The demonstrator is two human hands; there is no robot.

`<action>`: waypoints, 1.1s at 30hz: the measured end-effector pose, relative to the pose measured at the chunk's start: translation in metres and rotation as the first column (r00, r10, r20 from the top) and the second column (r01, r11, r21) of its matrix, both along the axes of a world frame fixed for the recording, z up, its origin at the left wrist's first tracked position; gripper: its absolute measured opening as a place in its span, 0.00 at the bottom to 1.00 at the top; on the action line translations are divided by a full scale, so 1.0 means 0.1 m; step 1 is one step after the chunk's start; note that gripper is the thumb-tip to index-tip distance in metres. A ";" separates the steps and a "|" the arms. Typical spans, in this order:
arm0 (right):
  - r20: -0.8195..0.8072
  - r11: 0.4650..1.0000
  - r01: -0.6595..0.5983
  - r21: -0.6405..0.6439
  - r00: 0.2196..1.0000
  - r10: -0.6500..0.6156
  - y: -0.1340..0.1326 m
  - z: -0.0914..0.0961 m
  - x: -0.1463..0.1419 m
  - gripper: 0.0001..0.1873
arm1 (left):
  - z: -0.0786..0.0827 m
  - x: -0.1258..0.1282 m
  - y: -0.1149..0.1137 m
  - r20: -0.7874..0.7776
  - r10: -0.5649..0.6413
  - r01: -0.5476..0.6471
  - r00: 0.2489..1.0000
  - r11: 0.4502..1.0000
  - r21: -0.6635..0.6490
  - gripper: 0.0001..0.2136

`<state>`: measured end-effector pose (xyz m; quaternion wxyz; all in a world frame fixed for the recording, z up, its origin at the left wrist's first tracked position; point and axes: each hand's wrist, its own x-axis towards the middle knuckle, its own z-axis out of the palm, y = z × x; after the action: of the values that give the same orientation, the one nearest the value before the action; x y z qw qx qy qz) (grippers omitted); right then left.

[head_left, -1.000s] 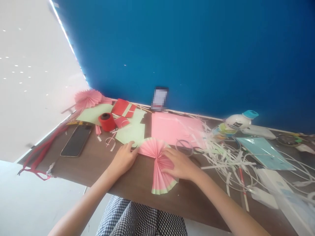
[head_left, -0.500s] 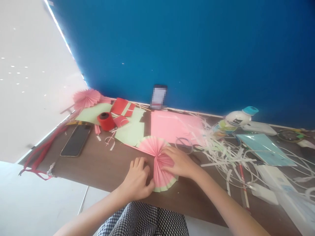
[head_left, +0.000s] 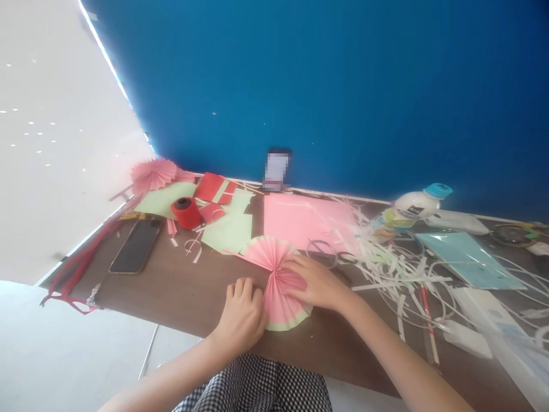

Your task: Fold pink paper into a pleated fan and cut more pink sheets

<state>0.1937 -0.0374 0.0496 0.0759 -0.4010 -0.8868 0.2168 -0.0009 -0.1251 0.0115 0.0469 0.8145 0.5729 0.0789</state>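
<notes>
A round pleated paper fan, pink with a pale green rim, lies on the brown table in front of me. My right hand rests over its right side, fingers bent and holding the pleats near the centre. At the fan's lower left edge, my left hand has its fingers curled in and closed against the paper; its thumb is mostly hidden. A thin stick-like strip runs left from the fan's centre. Just behind the fan lie a pink sheet and scissors.
Left of the fan are a dark phone, a red thread spool, green paper and another pink pleated piece. Paper scraps, a glue bottle, a red pencil and a power strip crowd the right.
My left hand's fingers and thumb have closed in against the fan's left edge. The right hand stays on the fan, and the view has shifted slightly.
</notes>
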 end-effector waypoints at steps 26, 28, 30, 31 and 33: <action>-0.092 0.997 0.053 0.057 0.995 -0.048 -0.14 -0.07 -0.08 0.22 | 0.14 -0.45 0.42 0.418 0.146 -0.011 0.897 0.952 -0.307 0.10; -0.096 0.996 0.075 0.039 0.993 -0.071 -0.14 -0.12 -0.06 0.22 | 0.12 -0.44 0.43 0.514 0.187 -0.017 0.837 0.948 -0.317 0.11; -0.096 0.994 0.099 0.052 0.991 -0.093 -0.15 -0.18 -0.05 0.21 | 0.08 -0.42 0.43 0.561 0.188 0.009 0.806 0.944 -0.330 0.15; -0.094 0.992 0.107 0.062 0.990 -0.101 -0.16 -0.20 -0.05 0.21 | 0.07 -0.42 0.42 0.573 0.185 0.024 0.799 0.941 -0.338 0.18; -0.091 0.991 0.111 0.069 0.990 -0.105 -0.17 -0.22 -0.05 0.22 | 0.04 -0.42 0.43 0.584 0.178 0.040 0.792 0.940 -0.340 0.20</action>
<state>0.1888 -0.0545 0.0277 0.1408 -0.4355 -0.8670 0.1968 -0.0425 -0.0822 0.0152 0.3627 0.7038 0.5621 0.2390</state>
